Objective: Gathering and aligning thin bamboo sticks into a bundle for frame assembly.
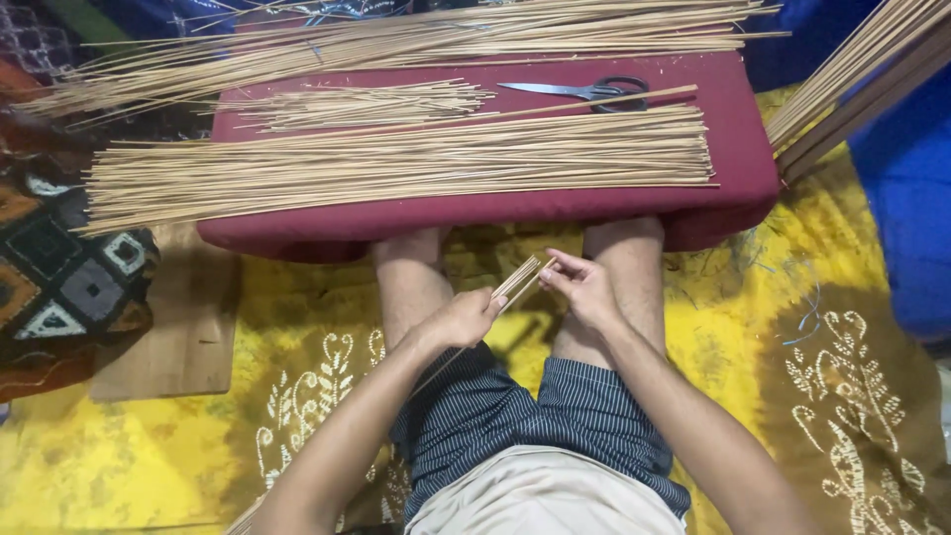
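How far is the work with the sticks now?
Done: a neat row of sticks lies on the red cushion, scissors beside. In hand: left hand and right hand hold a few sticks. Left: loose piles behind look unsorted.

Lower ends of the thin bamboo sticks point(520, 279) vanish behind the left hand point(464, 319) and forearm. The stick bundle point(862, 69) at upper right runs off the frame's edge. Feet disappear beneath the maroon cushion point(475, 213).
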